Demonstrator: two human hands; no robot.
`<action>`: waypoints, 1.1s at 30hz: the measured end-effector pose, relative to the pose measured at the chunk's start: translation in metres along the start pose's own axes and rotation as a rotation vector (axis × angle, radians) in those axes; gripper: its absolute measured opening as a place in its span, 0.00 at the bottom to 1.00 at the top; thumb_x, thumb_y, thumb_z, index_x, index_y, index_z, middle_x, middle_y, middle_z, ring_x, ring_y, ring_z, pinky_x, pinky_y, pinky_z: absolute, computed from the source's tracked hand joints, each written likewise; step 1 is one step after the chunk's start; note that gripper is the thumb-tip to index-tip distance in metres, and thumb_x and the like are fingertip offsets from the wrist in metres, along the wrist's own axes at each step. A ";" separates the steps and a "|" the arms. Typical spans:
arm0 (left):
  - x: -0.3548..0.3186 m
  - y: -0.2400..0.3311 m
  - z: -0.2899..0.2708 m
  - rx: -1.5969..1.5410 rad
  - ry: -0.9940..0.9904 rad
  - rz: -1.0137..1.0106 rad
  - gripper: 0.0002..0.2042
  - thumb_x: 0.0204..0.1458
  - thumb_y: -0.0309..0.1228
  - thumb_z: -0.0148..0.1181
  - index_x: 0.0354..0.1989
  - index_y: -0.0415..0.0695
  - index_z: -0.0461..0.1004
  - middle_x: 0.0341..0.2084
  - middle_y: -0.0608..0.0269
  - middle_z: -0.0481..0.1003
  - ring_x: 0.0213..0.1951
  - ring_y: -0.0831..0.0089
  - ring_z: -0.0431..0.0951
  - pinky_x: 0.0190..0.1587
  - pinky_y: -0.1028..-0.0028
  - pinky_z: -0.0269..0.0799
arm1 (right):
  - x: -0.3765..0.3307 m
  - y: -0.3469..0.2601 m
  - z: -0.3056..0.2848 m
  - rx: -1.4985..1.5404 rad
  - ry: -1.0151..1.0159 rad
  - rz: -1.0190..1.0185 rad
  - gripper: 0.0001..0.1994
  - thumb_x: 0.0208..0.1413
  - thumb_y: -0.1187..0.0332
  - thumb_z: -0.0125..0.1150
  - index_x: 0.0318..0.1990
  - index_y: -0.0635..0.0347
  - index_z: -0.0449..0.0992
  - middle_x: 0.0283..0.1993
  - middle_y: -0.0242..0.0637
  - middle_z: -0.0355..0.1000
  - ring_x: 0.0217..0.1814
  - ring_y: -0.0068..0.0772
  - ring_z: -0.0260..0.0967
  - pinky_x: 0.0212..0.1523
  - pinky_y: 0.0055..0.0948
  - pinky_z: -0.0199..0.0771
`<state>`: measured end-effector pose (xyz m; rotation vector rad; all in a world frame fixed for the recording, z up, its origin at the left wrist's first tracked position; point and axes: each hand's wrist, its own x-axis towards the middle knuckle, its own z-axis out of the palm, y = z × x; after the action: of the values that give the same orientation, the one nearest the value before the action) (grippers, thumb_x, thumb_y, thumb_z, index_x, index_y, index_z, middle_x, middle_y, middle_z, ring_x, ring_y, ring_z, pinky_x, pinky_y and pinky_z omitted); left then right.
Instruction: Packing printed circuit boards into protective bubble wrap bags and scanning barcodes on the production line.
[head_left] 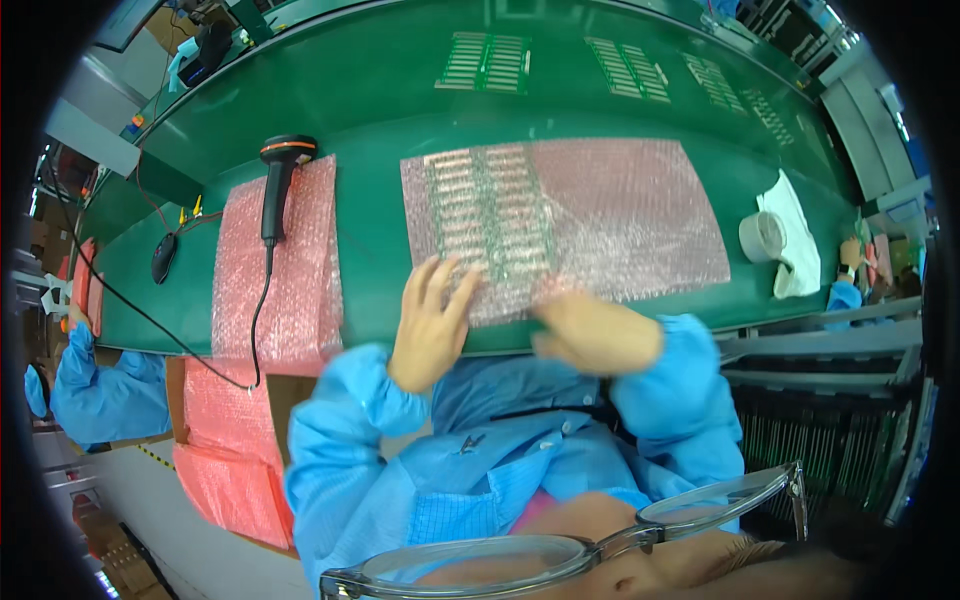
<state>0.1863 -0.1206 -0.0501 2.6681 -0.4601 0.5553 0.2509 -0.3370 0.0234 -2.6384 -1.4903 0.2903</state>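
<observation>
A pink bubble-wrap sheet or bag (630, 210) lies on the green bench in front of me. Through its left half shows a green circuit-board panel (492, 210) with rows of narrow strips; the clear film seems to cover it. My left hand (430, 320) rests on the near left edge of the wrap, fingers stretched out and apart. At the wrap's near edge, right of the panel, is my right hand (595, 330), smeared by motion. Its fingertips are too blurred to show whether they grip the film.
On a pink bubble-wrap stack (235, 270) at left lies a barcode scanner (278, 190), its cable trailing to a carton (285, 400). A mouse (164, 258) is farther left. Several board panels (485, 62) lie along the back. A tape roll (762, 238) sits right. Co-workers' sleeves (105, 385) show at both sides.
</observation>
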 end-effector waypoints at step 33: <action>0.075 0.082 0.078 0.018 -0.145 0.428 0.13 0.46 0.29 0.49 0.40 0.41 0.72 0.44 0.54 0.70 0.51 0.58 0.68 0.54 0.61 0.62 | 0.008 0.118 -0.104 -0.095 1.360 0.760 0.14 0.58 0.63 0.46 0.40 0.64 0.71 0.38 0.48 0.73 0.38 0.50 0.71 0.38 0.39 0.69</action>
<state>0.2446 -0.2427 -0.0605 2.6435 -1.0871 0.4830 0.3764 -0.3900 0.1032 -2.2784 -0.0685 -1.2622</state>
